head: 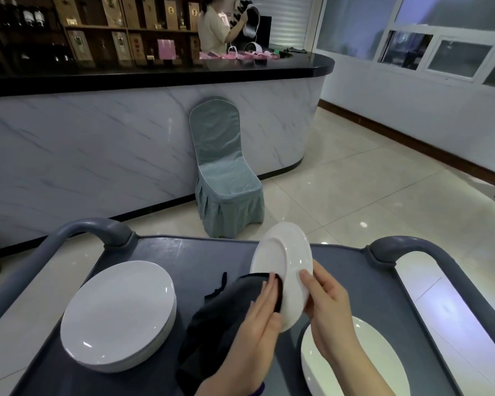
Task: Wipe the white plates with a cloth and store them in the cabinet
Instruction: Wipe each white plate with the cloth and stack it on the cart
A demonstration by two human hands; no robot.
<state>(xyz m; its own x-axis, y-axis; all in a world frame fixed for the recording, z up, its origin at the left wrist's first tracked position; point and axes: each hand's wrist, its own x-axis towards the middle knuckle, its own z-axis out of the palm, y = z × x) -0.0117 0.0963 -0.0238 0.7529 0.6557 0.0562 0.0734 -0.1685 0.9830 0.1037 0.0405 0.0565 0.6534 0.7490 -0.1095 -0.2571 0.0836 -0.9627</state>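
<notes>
The right hand (326,304) is curled round the near rim of 1 white plate (283,264), holding it up on edge so its underside is turned toward the left hand (265,312). That hand lies flat with straight fingers and grips nothing. It presses a dark cloth (217,321) against the underside, probably to spread the wiping pressure, and the slack drapes below the wrist onto the cart (189,252). A stack of plates (117,312) sits well left of the left hand, and another plate (355,367) lies under the right wrist (wiped or not, I cannot tell). No cabinet is in view, so storing seems some way off.
</notes>
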